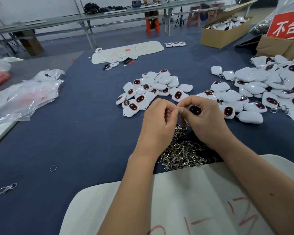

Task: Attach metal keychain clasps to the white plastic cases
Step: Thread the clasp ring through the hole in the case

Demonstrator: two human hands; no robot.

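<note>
A white case is gripped in the right hand; a small ring is pinched by the left hand fingers above the clasp pile on the worktop.

— Where are the hands?

— Both arms reach out from the bottom, bare. The hands meet in the middle, close together and touching.

— What is the left hand doing?

— Its fingers curl in and pinch something tiny.

— And the right hand?

— Its fingers and thumb curl round a thing it holds. The thumb points at the left hand.
</note>
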